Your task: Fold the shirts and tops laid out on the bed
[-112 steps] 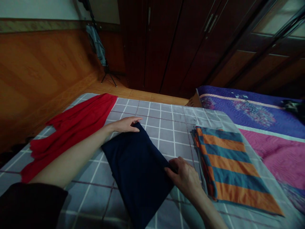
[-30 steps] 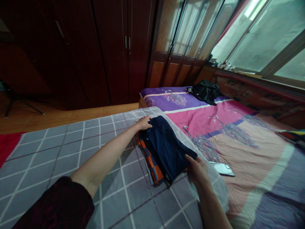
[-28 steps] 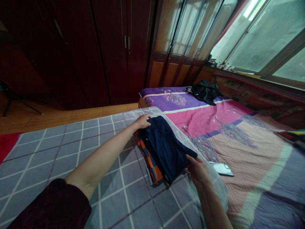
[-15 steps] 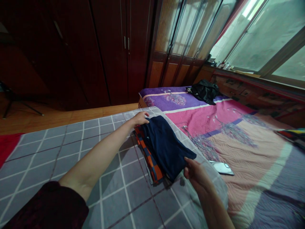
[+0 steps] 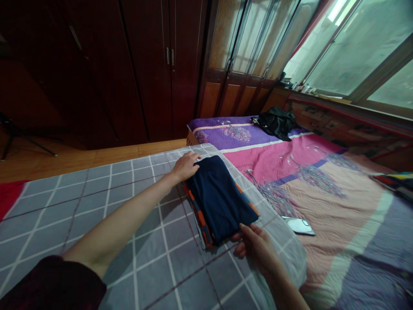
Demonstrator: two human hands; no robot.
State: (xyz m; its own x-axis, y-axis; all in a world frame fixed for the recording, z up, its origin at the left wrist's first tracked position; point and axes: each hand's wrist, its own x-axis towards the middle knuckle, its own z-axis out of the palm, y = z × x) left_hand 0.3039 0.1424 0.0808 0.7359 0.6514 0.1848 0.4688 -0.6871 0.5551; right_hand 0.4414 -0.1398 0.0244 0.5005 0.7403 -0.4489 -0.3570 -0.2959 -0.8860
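A folded navy blue garment point(image 5: 219, 200) lies flat on top of an orange-and-grey checked cloth point(image 5: 200, 217), whose edges show along both long sides. My left hand point(image 5: 186, 165) is at the far left corner of the stack, thumb and fingers closed on the navy cloth there. At the near edge, my right hand point(image 5: 254, 243) pinches the navy garment, its thumb on top and the other fingers partly under the edge. The stack rests on a grey checked sheet point(image 5: 148, 254). What lies beneath the checked cloth is mostly hidden.
A phone point(image 5: 298, 225) lies on the patterned bedspread point(image 5: 325, 206) to the right. Farther back is a black garment point(image 5: 275, 122). Dark wardrobes point(image 5: 155, 86) stand behind the bed. Red cloth point(image 5: 11, 196) shows at the left edge.
The navy garment now lies flatter and squarer over the checked cloth, with orange showing on its right side too. My right hand has moved left and slightly down with its near edge.
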